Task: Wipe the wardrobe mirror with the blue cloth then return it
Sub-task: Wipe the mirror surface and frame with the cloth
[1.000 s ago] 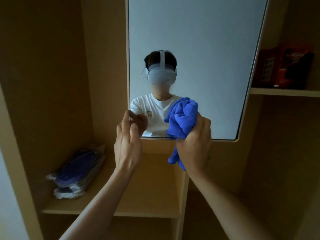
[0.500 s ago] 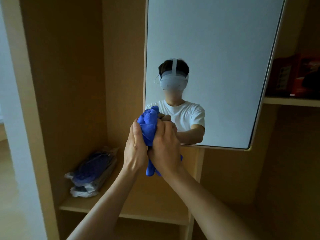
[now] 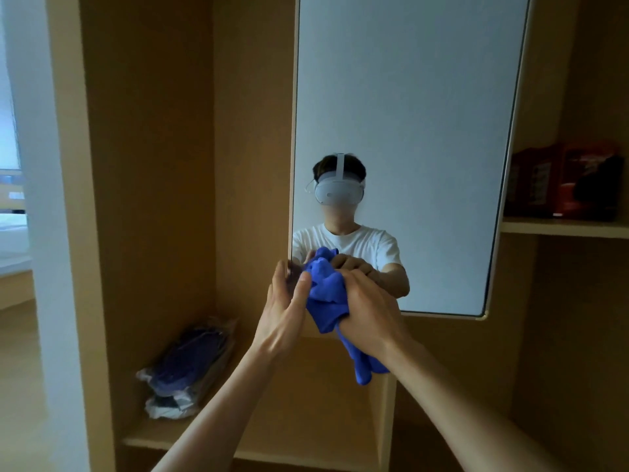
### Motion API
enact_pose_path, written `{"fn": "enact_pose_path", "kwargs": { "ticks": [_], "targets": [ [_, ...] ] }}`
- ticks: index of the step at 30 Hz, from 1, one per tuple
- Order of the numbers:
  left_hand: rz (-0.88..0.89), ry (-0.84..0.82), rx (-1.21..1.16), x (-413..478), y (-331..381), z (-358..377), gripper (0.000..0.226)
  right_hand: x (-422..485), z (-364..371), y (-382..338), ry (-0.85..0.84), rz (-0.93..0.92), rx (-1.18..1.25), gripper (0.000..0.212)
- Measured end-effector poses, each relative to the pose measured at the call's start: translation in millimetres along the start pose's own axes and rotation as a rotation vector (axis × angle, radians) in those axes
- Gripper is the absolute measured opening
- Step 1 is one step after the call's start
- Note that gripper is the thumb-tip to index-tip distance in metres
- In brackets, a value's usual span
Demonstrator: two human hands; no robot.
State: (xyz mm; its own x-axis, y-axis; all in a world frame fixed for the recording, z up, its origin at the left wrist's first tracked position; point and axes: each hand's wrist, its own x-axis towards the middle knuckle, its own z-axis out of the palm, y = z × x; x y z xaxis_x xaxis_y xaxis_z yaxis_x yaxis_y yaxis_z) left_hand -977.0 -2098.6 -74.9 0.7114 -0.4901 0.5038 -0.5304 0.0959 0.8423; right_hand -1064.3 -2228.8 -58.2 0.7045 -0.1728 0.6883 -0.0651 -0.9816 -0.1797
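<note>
Right hand (image 3: pixel 367 311) grips the bunched blue cloth (image 3: pixel 326 294); the open left hand (image 3: pixel 286 308) touches it. Probably gathering it before pressing it onto the mirror (image 3: pixel 408 114).

1. Here at the grip: left hand (image 3: pixel 284 311) and right hand (image 3: pixel 369 308), both bare, with bare forearms (image 3: pixel 218 403) running below it to the bottom edge.
2. Reflected just above the grip is a white T-shirt (image 3: pixel 367 243) with a round neck and short sleeves that end above the elbow.
3. Higher still, a pale grey-white headset (image 3: pixel 338 193) covers the eyes, its front smooth and rounded.
4. A white strap (image 3: pixel 340 165) goes straight over the dark hair (image 3: pixel 357 168).
5. Beside the headset there's a thin pale line, perhaps a cord; it's too small to be sure.
</note>
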Motion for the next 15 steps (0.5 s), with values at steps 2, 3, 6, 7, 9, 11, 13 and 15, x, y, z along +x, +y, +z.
{"fn": "enact_pose_path", "kwargs": {
  "ticks": [2,3,6,7,9,11,13,15],
  "targets": [
    [-0.022,0.003,0.008,5.6,-0.3,-3.6,0.098,-1.2,-1.9,4.5,-0.005,-0.008,0.014,0.025],
    [-0.028,0.011,0.003,11.2,-0.2,-5.3,0.095,0.3,-3.9,5.8,-0.011,-0.018,0.015,0.026],
    [-0.024,0.032,-0.011,31.0,9.9,-8.4,0.083,14.7,-16.7,3.9,-0.022,-0.021,0.049,0.032],
    [-0.013,0.039,-0.016,38.7,17.7,-8.6,0.077,22.2,-23.4,1.6,-0.02,-0.01,0.07,0.035],
    [-0.004,0.057,-0.018,54.3,38.0,-9.1,0.062,39.1,-40.2,-5.3,-0.024,0.009,0.099,0.039],
    [-0.022,0.062,-0.025,70.3,62.4,-11.5,0.056,56.2,-58.2,-11.8,-0.05,0.015,0.099,0.041],
    [-0.044,0.068,-0.027,86.0,87.2,-15.8,0.054,72.0,-77.0,-16.3,-0.098,0.032,0.117,0.04],
    [-0.061,0.075,-0.034,99.7,111.6,-20.2,0.05,85.1,-97.2,-19.4,-0.145,0.061,0.148,0.042]
  ]
}}
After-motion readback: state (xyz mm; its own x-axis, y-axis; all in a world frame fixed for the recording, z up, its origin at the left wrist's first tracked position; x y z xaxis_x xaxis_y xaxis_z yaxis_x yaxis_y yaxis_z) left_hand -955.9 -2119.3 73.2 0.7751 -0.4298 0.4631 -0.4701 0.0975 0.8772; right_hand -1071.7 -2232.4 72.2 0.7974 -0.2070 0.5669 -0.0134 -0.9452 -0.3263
